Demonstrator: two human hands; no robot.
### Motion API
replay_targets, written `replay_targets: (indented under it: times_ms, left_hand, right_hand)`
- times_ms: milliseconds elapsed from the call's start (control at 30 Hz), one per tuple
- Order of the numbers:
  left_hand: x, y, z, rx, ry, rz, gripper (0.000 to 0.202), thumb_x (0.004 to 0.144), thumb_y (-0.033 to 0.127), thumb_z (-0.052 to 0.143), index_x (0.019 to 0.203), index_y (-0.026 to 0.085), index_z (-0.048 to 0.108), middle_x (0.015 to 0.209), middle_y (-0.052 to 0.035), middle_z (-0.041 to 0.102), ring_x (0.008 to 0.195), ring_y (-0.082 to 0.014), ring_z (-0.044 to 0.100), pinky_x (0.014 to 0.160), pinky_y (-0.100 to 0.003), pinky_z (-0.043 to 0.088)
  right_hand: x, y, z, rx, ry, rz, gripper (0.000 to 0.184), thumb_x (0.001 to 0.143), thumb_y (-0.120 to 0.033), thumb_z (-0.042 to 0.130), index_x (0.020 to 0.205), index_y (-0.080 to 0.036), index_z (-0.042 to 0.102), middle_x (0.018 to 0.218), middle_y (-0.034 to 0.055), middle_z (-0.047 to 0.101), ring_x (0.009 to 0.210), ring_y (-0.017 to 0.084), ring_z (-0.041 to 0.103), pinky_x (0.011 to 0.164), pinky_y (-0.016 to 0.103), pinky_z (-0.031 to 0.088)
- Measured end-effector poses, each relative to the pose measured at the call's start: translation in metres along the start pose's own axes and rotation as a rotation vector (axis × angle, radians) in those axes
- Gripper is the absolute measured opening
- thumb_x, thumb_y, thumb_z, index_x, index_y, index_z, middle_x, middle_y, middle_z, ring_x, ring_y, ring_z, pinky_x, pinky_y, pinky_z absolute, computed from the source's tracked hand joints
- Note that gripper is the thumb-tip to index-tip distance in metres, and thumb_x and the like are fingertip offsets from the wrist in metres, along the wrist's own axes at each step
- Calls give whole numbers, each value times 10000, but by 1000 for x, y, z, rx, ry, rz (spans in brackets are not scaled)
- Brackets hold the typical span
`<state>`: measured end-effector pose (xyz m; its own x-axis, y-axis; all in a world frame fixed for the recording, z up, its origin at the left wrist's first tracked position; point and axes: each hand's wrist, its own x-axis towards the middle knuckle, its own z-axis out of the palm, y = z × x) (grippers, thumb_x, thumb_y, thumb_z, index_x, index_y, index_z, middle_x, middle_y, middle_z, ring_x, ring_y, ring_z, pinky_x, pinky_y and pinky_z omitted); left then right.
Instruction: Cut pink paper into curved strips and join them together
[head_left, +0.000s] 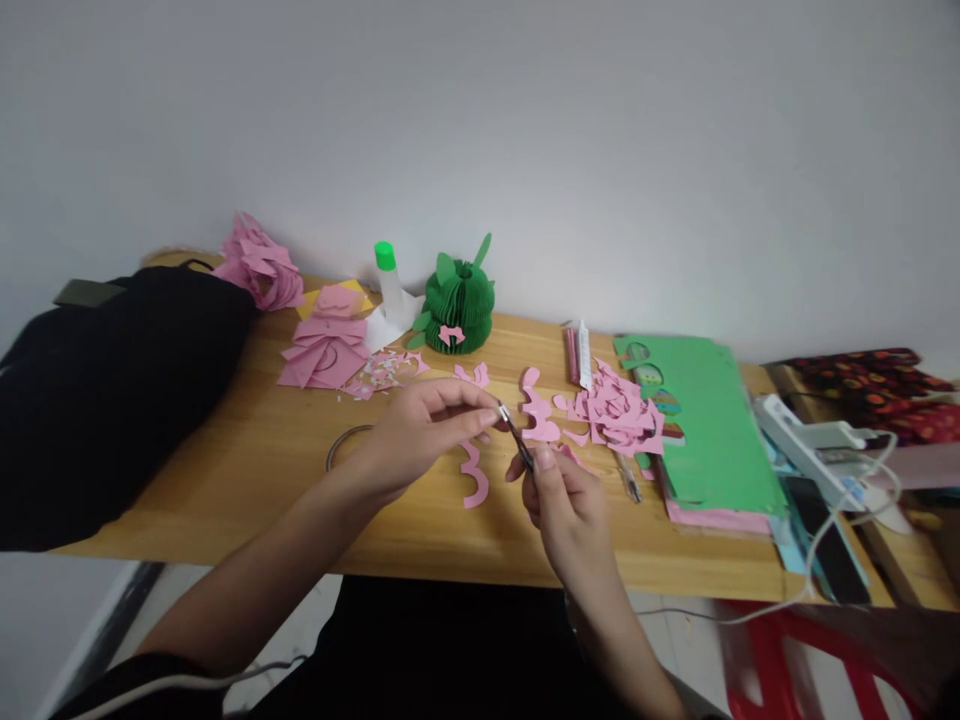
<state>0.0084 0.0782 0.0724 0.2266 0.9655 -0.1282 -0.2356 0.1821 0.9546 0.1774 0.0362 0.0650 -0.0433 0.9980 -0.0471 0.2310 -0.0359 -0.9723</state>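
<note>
Across the upper part of the frame stretched a pale wall (525,130), with a wooden table (247,500) below it. At the far left lay a black bag (127,400), and at the right a stack of green sheets (720,430) with pink showing under its lower edge.

Both hands met at the centre. The left hand (427,430) had thumb and forefinger pinched together on a tiny pale piece; the right hand (566,500), a little lower and to the right, had its fingers closed round a slim dark tool.

Behind them, just above the centre, stood a pleated green paper ball (459,300). Right of centre, a heap of pink scraps (619,410) touched the green sheets. A white bottle with a green cap (388,280) stood upright left of the ball. Below the left fingertips, a wavy pink strip (471,475) lay on the wood. Between the hands, the slim dark tool (517,435) slanted up and left. Low on the ball's front was a pink cut-out (451,336). Smallest was the tiny pale piece (503,411), at the tool's upper end.
</note>
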Motion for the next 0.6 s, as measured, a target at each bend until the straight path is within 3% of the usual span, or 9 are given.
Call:
replay_targets:
  times_ms: [167,400,500,600]
  left_hand:
    - [-6,-3,-1,-96,-9,36,122,697,248,782,722,160,702,766,-17,694,678,-114,625,654,-231,503]
    - [-12,-7,-2,-308,37,91,153,700,294,777,736,182,678,818,-33,718,764,-157,662,733,-289,519]
    - [-17,-6,-5,-248,51,109,156,706,268,744,783,178,643,795,-35,714,740,-166,671,715,-303,524]
    - [-22,-3,-6,-145,-43,32,239,699,204,718,880,189,563,763,-20,712,718,-166,677,674,-289,518]
  right_hand:
    - [-8,-5,-3,82,-94,37,555,899,-642,447,674,-169,629,507,-58,285,444,83,236,391,221,181]
    - [-15,-2,-5,238,-231,222,596,878,-693,426,655,-162,578,478,-80,268,421,61,181,384,204,132]
    - [-10,0,-10,319,-178,235,627,846,-742,412,653,-170,577,458,-93,246,405,59,156,380,210,140]
    - [1,-9,-16,271,-72,95,503,803,-661,576,757,-169,670,466,-89,302,410,63,201,389,218,218]
